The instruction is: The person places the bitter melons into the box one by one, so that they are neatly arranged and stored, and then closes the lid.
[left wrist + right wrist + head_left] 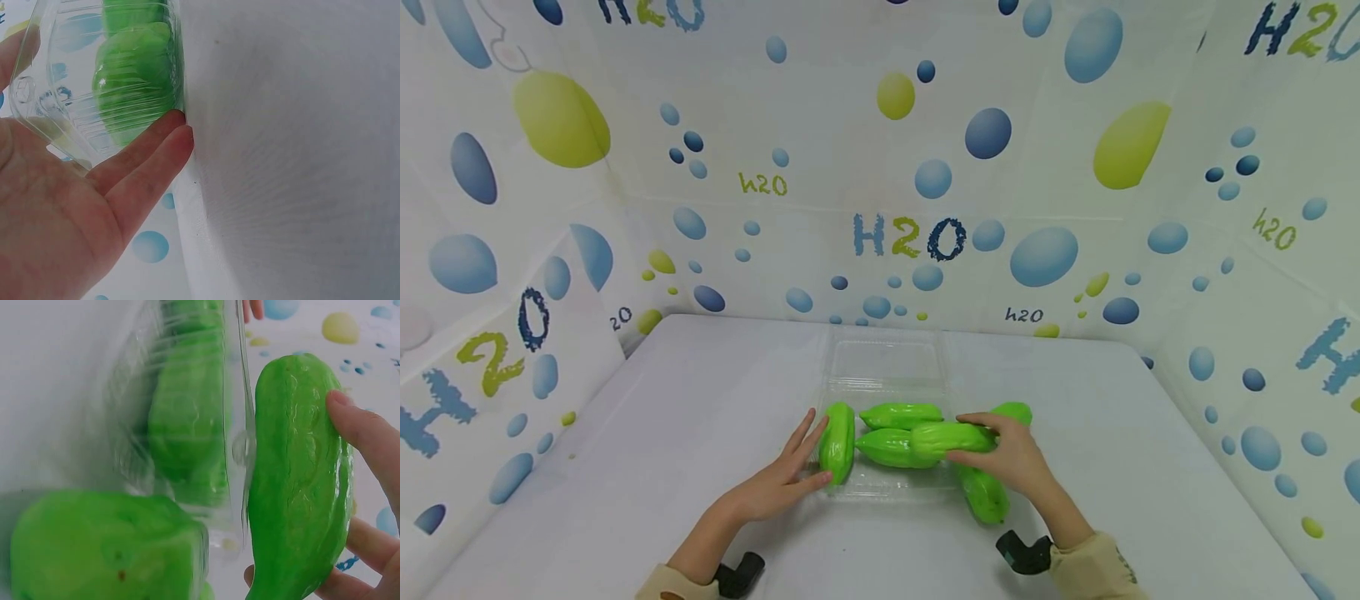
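A glossy green artificial bitter melon (951, 440) is held between the thumb and fingers of my right hand (1017, 458), above the right side of a clear plastic clamshell box (895, 490). In the right wrist view the held bitter melon (300, 469) is raised beside the box wall. Inside the box one bitter melon (837, 443) lies lengthwise at the left, and two more (901, 415) lie crosswise. My left hand (775, 490) rests along the box's left side, fingers extended; in the left wrist view its fingers (153, 156) touch the clear wall.
The box's clear lid (887, 362) lies folded back behind it. To the right of the box a bitter melon (987, 498) lies on the white table (700, 400), with another green end (1017, 411) showing behind my right hand. A patterned cloth (820, 108) encloses the table.
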Available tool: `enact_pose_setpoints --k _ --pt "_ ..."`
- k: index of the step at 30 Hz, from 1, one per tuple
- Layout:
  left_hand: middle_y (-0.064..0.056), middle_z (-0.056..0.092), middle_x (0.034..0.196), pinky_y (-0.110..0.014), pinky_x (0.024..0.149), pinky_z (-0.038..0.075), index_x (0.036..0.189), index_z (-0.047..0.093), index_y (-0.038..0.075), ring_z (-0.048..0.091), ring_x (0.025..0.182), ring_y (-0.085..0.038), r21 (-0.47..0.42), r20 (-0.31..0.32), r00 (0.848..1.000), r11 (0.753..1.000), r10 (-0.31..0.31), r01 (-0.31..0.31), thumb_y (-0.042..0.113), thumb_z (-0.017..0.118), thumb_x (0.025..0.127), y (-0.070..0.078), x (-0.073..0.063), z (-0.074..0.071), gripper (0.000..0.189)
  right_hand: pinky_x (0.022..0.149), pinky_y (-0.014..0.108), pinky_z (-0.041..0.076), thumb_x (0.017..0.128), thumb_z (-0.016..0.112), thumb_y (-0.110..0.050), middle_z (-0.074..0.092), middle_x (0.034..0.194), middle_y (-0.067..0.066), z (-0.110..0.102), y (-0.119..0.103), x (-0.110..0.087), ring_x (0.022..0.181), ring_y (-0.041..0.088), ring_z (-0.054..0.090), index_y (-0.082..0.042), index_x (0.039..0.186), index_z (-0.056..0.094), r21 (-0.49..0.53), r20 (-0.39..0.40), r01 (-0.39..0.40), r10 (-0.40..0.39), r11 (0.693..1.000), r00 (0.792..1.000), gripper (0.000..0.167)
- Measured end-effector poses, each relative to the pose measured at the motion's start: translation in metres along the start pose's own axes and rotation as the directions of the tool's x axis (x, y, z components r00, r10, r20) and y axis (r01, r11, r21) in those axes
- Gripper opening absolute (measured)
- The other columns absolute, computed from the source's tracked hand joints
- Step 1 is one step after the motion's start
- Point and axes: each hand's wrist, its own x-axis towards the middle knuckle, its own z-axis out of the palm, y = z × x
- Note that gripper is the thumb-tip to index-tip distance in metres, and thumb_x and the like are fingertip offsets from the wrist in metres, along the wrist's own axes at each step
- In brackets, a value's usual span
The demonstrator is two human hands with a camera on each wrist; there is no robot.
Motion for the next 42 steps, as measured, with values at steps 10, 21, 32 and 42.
enact_pose_setpoints --k 10,21,32,42 --pt "-0.012 -0.016 0.151 -0.061 0.094 0.031 0.148 -0.001 0.014 0.006 0.134 -0.043 0.014 -0.001 1.000 1.000 -0.018 0.018 0.034 0.049 0.095 -0.003 0.000 0.001 0.076 0.092 0.048 0.040 0.060 0.080 -0.051 0.060 0.118 0.003 0.017 -0.012 -0.001 0.113 0.027 0.051 -0.018 0.111 0.067 -0.042 -0.012 -0.011 0.011 0.999 1.000 0.062" --pt "-0.012 -0.016 0.151 -0.061 0.094 0.031 0.148 -0.001 0.015 0.006 0.134 -0.044 0.009 0.002 1.000 1.000 -0.022 0.022 0.034 0.049 0.095 -0.002 -0.001 0.001 0.076 0.091 0.045 0.042 0.059 0.080 -0.050 0.063 0.114 0.003 0.028 -0.026 -0.002 0.110 0.026 0.054 -0.019 0.108 0.068 -0.053 -0.026 0.024 -0.025 0.998 0.999 0.059" --pt "-0.011 -0.016 0.151 -0.061 0.093 0.032 0.148 -0.001 0.016 0.006 0.134 -0.044 0.000 0.006 1.000 1.000 -0.023 0.023 0.034 0.049 0.095 -0.004 0.000 0.001 0.076 0.087 0.044 0.043 0.059 0.078 -0.055 0.062 0.114 0.003 0.039 -0.036 -0.004 0.107 0.025 0.055 -0.021 0.108 0.068 -0.083 -0.009 0.035 -0.036 0.996 0.999 0.060" --pt "-0.012 -0.017 0.150 -0.062 0.093 0.031 0.148 -0.002 0.014 0.004 0.134 -0.044 -0.006 0.010 1.000 1.000 -0.012 0.012 0.033 0.049 0.095 -0.007 0.000 0.001 0.076 0.075 0.038 0.048 0.063 0.076 -0.054 0.065 0.101 0.002 0.049 -0.042 -0.009 0.091 0.026 0.060 -0.014 0.103 0.068 -0.101 0.006 0.129 -0.129 0.986 0.992 0.058"
